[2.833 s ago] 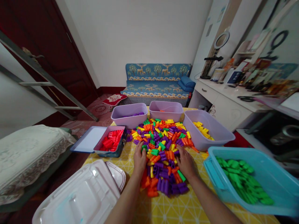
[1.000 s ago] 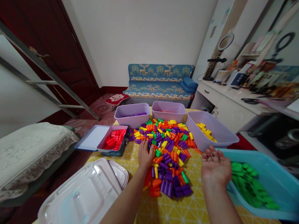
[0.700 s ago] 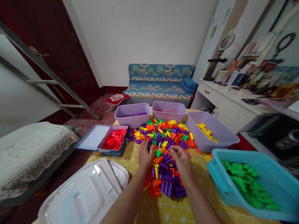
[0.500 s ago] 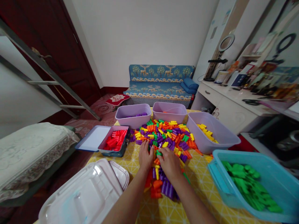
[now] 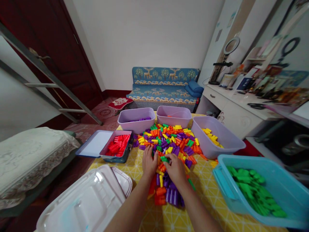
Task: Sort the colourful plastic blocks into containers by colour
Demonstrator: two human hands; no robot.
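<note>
A mixed pile of plastic building pieces [image 5: 169, 141], purple, orange, yellow and green, spreads over the middle of the table. My left hand [image 5: 149, 161] rests at the pile's near left side, fingers stretched forward and thumb apart, with nothing visible in its grasp. Close beside it, my right hand [image 5: 175, 166] pinches a green building piece [image 5: 164, 159] between thumb and fingers. More purple pieces [image 5: 172, 196] and orange pieces [image 5: 160, 196] lie between my forearms.
Lilac bins hold purple [image 5: 136, 124], a few orange [image 5: 174, 120] and yellow pieces [image 5: 218, 149]. A metal tin [image 5: 130, 151] holds red ones, a turquoise bin [image 5: 224, 187] green ones. White lids [image 5: 84, 199] lie front left. Beyond stands a blue sofa [image 5: 166, 88].
The view has shifted slightly. My right hand still has the green piece, which now shows more clearly between its fingers. My left hand has barely moved.
</note>
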